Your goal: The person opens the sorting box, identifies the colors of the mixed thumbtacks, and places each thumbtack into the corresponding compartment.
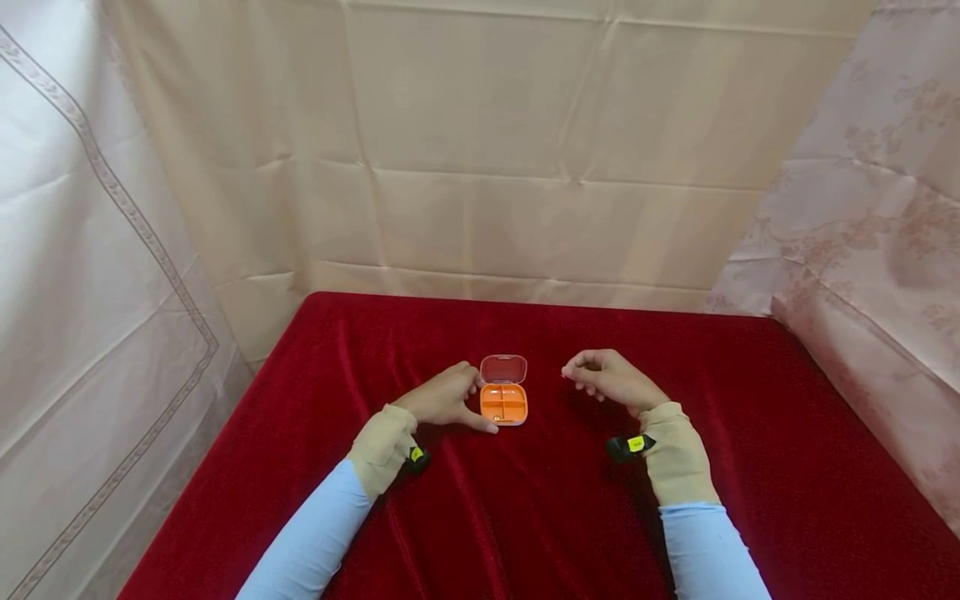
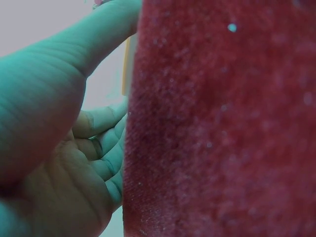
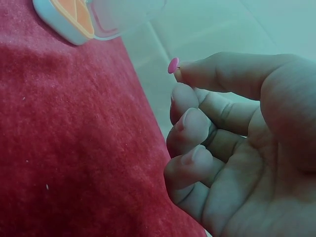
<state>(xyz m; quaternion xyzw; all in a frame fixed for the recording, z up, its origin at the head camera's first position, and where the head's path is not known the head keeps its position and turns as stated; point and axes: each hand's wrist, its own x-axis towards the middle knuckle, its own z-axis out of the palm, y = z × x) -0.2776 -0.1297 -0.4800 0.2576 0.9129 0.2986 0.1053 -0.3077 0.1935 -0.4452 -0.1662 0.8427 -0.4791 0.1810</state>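
Note:
A small pill case (image 1: 504, 404) with an orange divided tray lies on the red cloth. Its clear lid (image 1: 503, 368) is raised toward the back. My left hand (image 1: 447, 397) rests at the case's left side, thumb stretched along the front corner and fingers near the hinge; only a sliver of the case shows in the left wrist view. To the right, my right hand (image 1: 611, 379) pinches a tiny stud (image 3: 173, 65) between thumb and forefinger. The stud has a flat round pink head and a thin pin. Something tiny and goldish (image 1: 497, 418) sits in the front left compartment.
Red velvety cloth (image 1: 555, 508) covers the table, with a few long creases. Pale curtains (image 1: 480, 150) hang behind the table and along both sides. Each wrist wears a small dark camera (image 1: 621, 448) over a beige band.

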